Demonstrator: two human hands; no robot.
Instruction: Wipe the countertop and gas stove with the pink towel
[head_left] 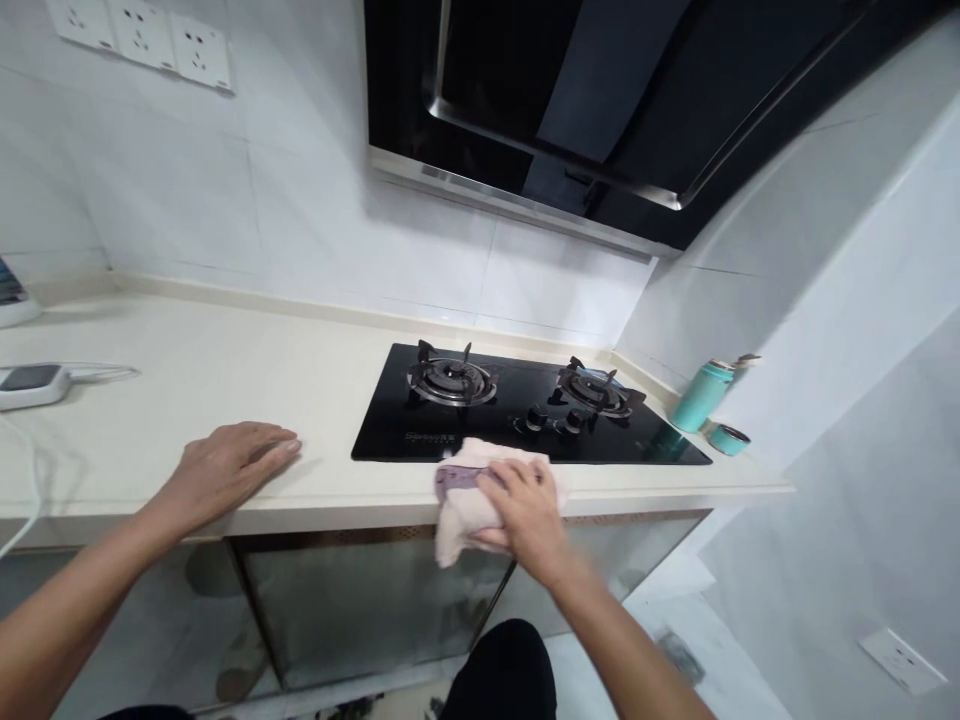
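My right hand (525, 515) grips a pale pink cloth (461, 515) with a purple stripe. The cloth lies over the counter's front edge, and its upper part reaches the front border of the black gas stove (487, 425). Part of it hangs down in front of the cabinet. My left hand (225, 465) rests on the cream countertop (225, 370) left of the stove, its fingers stretched out and holding nothing.
A turquoise bottle (703, 397) and its turquoise cup lid (727, 440) stand at the counter's right end. On the left lies a white device (34, 387) with a cable. Overhead hangs a black range hood (495, 90). Glass-fronted cabinets (360, 610) are below.
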